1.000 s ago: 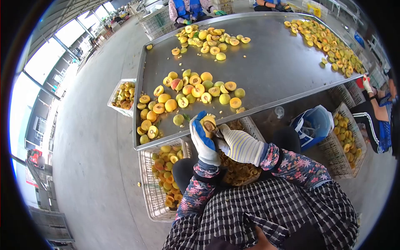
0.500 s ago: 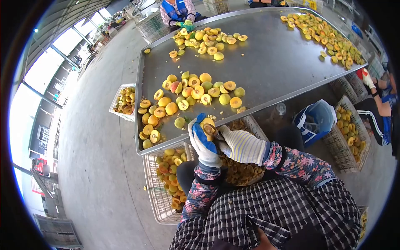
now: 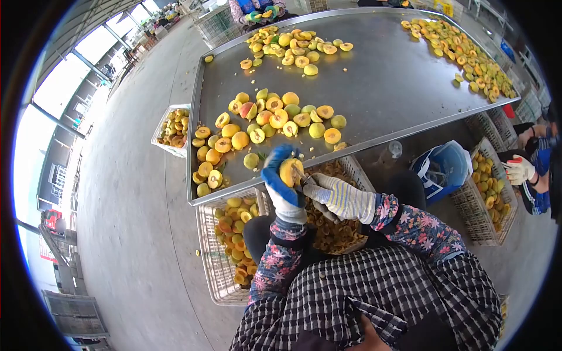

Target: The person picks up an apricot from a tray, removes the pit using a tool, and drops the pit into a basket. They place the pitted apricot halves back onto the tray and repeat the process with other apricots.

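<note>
My left hand (image 3: 280, 193), in a white glove with a blue palm, is closed around a yellow peach half (image 3: 288, 173) just past the table's near edge. My right hand (image 3: 345, 198), in a striped knit glove, grips a small metal pitting tool (image 3: 305, 180), whose tip meets the cut face of the fruit. Its exact shape is partly hidden by the fingers. Beyond both hands, a pile of halved peaches (image 3: 273, 119) lies on the metal table (image 3: 374, 76), some cut side up with pits showing.
A crate (image 3: 204, 257) of peach halves stands below left, and another crate (image 3: 364, 174) of brownish pieces sits under my hands. To the right are a blue bucket (image 3: 436, 175) and a fruit crate (image 3: 489, 234). Co-workers sit at the far side and right.
The peach half has turned in my left hand, and the tool's tip has shifted on its cut face. At right, a co-worker's gloved hand has moved down from the table.
</note>
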Available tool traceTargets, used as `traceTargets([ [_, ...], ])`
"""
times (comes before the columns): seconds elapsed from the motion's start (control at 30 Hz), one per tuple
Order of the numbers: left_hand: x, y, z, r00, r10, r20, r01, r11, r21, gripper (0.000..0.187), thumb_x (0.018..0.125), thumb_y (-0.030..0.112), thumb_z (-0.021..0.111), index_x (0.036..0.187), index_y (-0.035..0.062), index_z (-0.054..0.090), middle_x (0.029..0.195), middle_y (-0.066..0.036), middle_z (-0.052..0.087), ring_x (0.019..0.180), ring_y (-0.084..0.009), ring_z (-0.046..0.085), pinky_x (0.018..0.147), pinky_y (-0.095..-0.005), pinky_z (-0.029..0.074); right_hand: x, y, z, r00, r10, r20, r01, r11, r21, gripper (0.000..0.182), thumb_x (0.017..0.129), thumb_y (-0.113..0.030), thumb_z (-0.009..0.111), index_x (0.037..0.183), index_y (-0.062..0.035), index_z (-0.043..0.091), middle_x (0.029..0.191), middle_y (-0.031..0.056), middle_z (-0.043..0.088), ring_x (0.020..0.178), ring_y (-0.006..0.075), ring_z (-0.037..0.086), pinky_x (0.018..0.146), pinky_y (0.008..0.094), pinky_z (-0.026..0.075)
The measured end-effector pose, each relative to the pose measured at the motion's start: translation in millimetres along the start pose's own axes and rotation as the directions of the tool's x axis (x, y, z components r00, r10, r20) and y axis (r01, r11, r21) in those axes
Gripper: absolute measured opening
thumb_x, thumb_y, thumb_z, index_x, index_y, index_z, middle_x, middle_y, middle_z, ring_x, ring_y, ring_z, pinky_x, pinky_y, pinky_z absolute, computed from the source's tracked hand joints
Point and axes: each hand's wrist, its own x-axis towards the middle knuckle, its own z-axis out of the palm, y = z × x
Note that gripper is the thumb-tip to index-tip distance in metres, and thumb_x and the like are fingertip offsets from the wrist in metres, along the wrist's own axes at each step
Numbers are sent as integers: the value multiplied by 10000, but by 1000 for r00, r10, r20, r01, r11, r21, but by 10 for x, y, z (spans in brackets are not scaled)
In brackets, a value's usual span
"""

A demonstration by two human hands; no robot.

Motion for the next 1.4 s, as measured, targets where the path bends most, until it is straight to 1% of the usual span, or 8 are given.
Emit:
traceTargets([
  [0.2,66,178,-102,939,-337,69,339,940,-28,638,1058,516,279,1019,-44,581,921,-194,666,843,-293,681,801,-392,566,125,308,-86,972,-229,51,220,808,-547,258,989,-264,597,1118,-49,535,890,101,635,822,246,646,743,364,489],
  [0.4,214,154,-334,855,-339,392,284,939,192,560,1075,388,320,1000,-63,643,848,-145,721,754,-227,704,769,-338,562,32,51,-176,939,263,220,-240,963,-127,282,994,-291,548,1128,-43,532,854,219,658,805,400,659,715,448,510],
  [0.5,243,57,-423,868,-90,489,-131,908,399,418,1073,307,376,1124,-56,577,867,-155,719,781,-240,712,773,-350,569,260,597,-155,841,-536,75,438,592,-677,332,974,-253,591,1191,-18,501,761,175,623,633,347,637,573,429,514],
  [0.63,251,46,-413,825,-80,559,-102,952,287,326,1051,225,445,1240,-23,541,870,-154,718,772,-244,710,751,-341,572,56,297,-100,944,-312,105,236,420,-876,352,969,-317,568,1098,4,504,759,242,645,707,421,649,631,502,510],
  [0.77,242,15,-387,801,-30,598,-149,957,248,335,1042,242,456,1232,-14,559,876,-153,720,747,-239,705,738,-331,569,212,664,-61,806,-584,96,476,542,-693,369,983,-375,559,1036,-13,512,692,188,625,571,351,636,521,438,495],
  [1.0,176,42,-206,884,-277,376,252,961,114,577,1054,453,370,1097,-81,585,856,-169,685,771,-255,692,766,-387,579,-79,265,-77,952,210,224,-267,927,264,459,992,-550,495,995,-92,526,621,-14,480,413,80,446,380,236,348],
  [1.3,179,-136,-234,778,-624,75,609,717,-339,436,988,399,578,951,-34,617,819,-151,663,751,-285,677,722,-397,580,-349,231,-194,976,152,157,-157,987,23,478,1005,-542,470,1034,-71,543,638,-13,493,444,65,466,425,218,375],
  [1.4,253,-13,-647,972,-231,51,207,934,293,331,1000,299,572,972,-22,647,812,-119,686,718,-275,674,667,-360,557,-366,548,-424,986,-17,164,94,876,-474,457,1001,-464,507,1121,-24,537,732,148,625,609,296,622,592,367,506],
])
